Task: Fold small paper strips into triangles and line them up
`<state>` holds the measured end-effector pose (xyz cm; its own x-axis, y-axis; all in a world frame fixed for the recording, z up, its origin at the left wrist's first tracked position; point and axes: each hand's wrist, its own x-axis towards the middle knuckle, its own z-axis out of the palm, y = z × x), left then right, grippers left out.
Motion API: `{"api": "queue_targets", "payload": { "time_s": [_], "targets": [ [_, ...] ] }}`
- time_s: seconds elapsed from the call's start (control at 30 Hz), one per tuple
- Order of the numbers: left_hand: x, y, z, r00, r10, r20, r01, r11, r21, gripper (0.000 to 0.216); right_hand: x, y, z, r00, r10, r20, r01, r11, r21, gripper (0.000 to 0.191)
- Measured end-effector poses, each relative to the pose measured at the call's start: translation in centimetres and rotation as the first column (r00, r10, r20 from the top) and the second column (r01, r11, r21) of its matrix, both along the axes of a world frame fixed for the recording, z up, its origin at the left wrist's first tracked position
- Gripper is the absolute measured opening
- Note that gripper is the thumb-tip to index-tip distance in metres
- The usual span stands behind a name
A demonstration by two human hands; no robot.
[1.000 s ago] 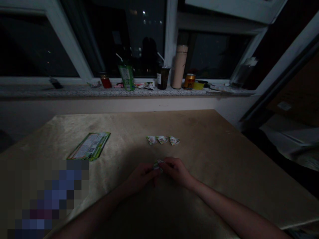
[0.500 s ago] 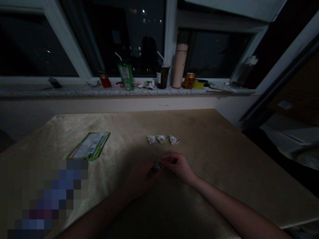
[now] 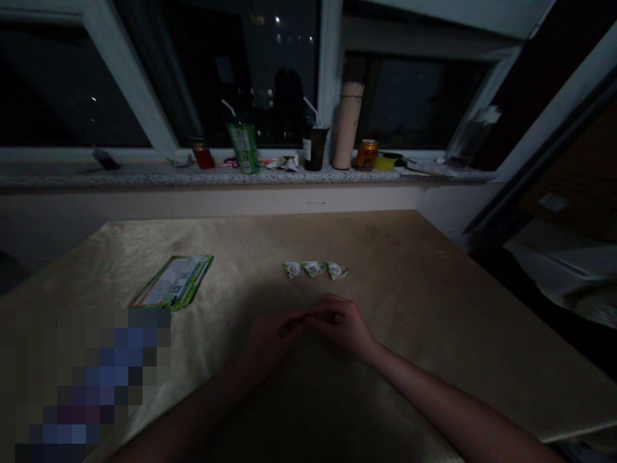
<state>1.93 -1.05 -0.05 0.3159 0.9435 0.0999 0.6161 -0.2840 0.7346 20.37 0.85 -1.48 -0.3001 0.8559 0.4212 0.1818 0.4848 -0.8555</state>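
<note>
My left hand [image 3: 270, 337] and my right hand [image 3: 348, 326] meet at the fingertips, low over the table. Both are closed in a pinch, the fingers of each pressed together. The small green-and-white packet that showed between them a moment earlier is now hidden behind the fingers. Just beyond the hands lie three small triangular green-and-white packets in a row: a left one [image 3: 292, 270], a middle one [image 3: 313, 269] and a right one [image 3: 337, 270]. The left and middle packets nearly touch; a narrow gap sets the right one apart.
A flat green printed package [image 3: 176, 283] lies left on the cloth-covered table [image 3: 409, 270]. Along the windowsill [image 3: 289, 177] stand a green cup [image 3: 245, 148], a dark cup [image 3: 315, 148], a tall pinkish bottle [image 3: 348, 128] and an orange can [image 3: 367, 155]. A blurred patch covers the lower left.
The fingertips of both hands have come together, and the small packet between them has gone out of sight. The three triangular packets have not moved.
</note>
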Motion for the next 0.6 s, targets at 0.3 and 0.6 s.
{"api": "queue_targets", "payload": {
  "time_s": [0.3, 0.6],
  "targets": [
    [-0.05, -0.25, -0.19, 1.0, -0.003, -0.006, 0.004, 0.998, 0.07, 0.026, -0.13, -0.1, -0.05, 0.999, 0.0, -0.051, -0.001, 1.0, -0.018, 0.011],
    [0.46, -0.51, -0.52, 1.0, 0.0, 0.005, 0.0, 0.997, 0.072, 0.017, -0.15, -0.29, 0.32, 0.999, 0.013, -0.029, -0.012, 0.999, 0.033, 0.007]
  ]
}}
